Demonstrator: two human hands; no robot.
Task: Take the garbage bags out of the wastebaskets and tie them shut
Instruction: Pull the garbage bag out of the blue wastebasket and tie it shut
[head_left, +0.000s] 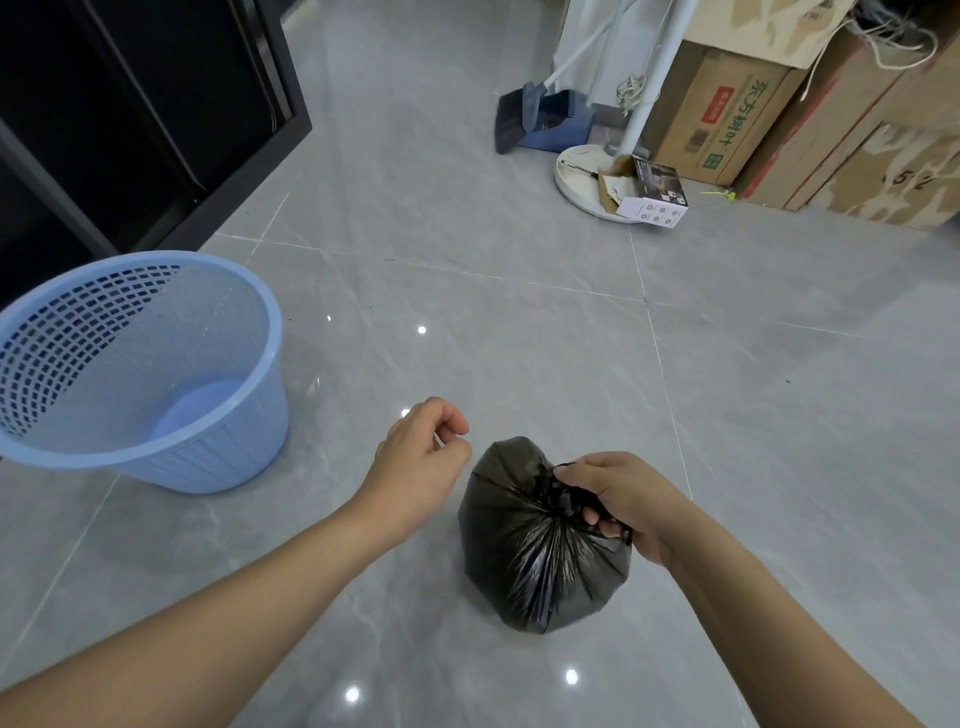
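A full black garbage bag (530, 561) stands on the grey tiled floor, its neck gathered into a bunch at the top. My right hand (618, 504) grips that bunched neck from the right. My left hand (421, 457) hovers just left of the bag with its fingers loosely curled, holding nothing and not touching the plastic. A light blue mesh wastebasket (208, 441) sits on the floor to the left, tilted toward me, with no bag inside it.
A black cabinet (145, 119) fills the upper left. At the back right are stacked cardboard boxes (727, 114), a white stand base (576, 176) with a small box, and a blue dustpan with broom (545, 119). Bare tiles (519, 322) lie between.
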